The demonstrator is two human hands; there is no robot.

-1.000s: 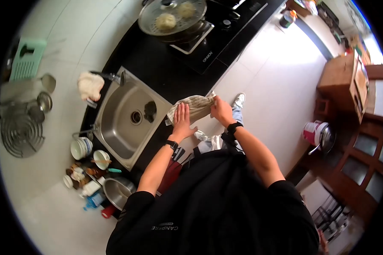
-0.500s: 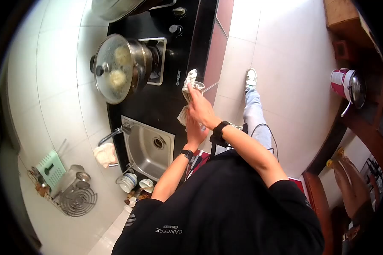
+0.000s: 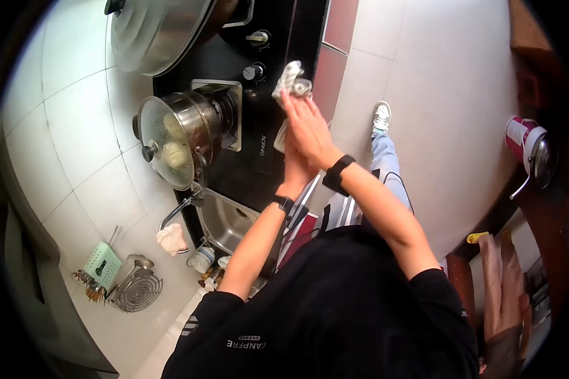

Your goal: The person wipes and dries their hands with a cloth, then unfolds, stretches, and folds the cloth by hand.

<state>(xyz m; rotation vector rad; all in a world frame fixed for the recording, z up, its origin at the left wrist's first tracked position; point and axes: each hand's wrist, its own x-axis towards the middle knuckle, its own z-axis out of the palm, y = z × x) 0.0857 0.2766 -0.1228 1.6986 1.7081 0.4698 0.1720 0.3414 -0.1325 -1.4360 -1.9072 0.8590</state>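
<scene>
Above the counter's front edge my two hands are pressed palm to palm around a crumpled pale cloth [image 3: 290, 80]. My right hand [image 3: 308, 129] lies on top with its fingers stretched long, and the cloth sticks out beyond the fingertips. Underneath, my left hand [image 3: 297, 167] is mostly covered by the right one; its fingers cannot be seen clearly. Another bit of the pale fabric shows beside the hands on the counter side.
A steel pot [image 3: 199, 123] with a glass lid stands on the stove, pale round food inside. A larger lidded pan [image 3: 161, 35] sits farther along. The sink [image 3: 224, 221] lies left of my forearm. A red-and-white container [image 3: 523, 142] stands at the right.
My hands have moved slightly up and forward with the cloth, still pressed together. The view has shifted, so the larger pan shows more and the sink less.
</scene>
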